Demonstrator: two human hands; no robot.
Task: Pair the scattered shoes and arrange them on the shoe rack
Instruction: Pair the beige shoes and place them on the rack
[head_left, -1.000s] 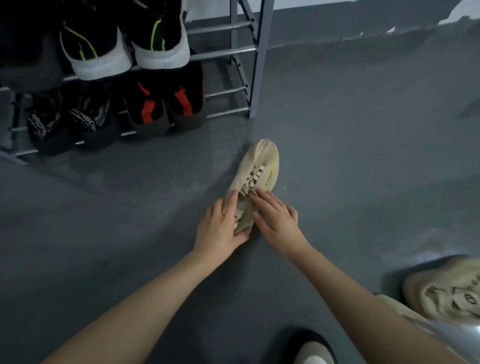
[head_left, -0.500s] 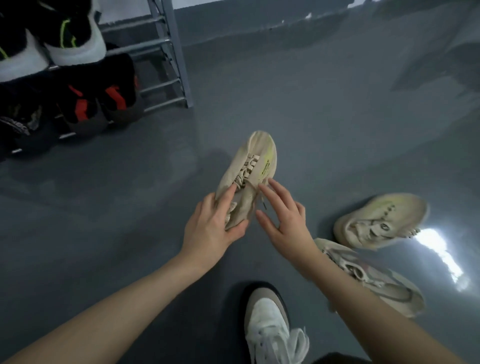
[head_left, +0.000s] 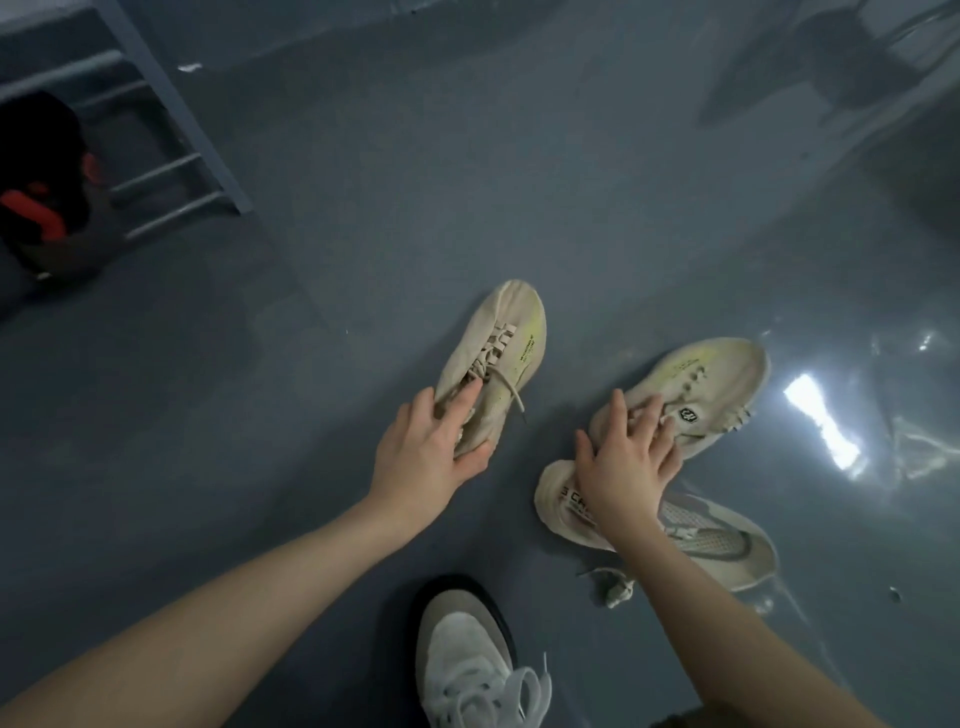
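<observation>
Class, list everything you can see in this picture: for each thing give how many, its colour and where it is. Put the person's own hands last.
cream shoe with yellow tint: 1, cream, centre of floor, heel end in the left hand
matching cream shoe: 1, cream with yellow tint, floor right of centre, under the right hand's fingers
beige mesh shoe: 1, beige and grey, floor lower right, partly under the right forearm
white and grey shoe: 1, bottom centre
black and red shoe: 1 visible, on the rack, far left
shoe rack: 1, grey metal, upper left
floor: grey, glossy
left hand: 1, gripping the first cream shoe
right hand: 1, fingers spread on the matching shoe
</observation>
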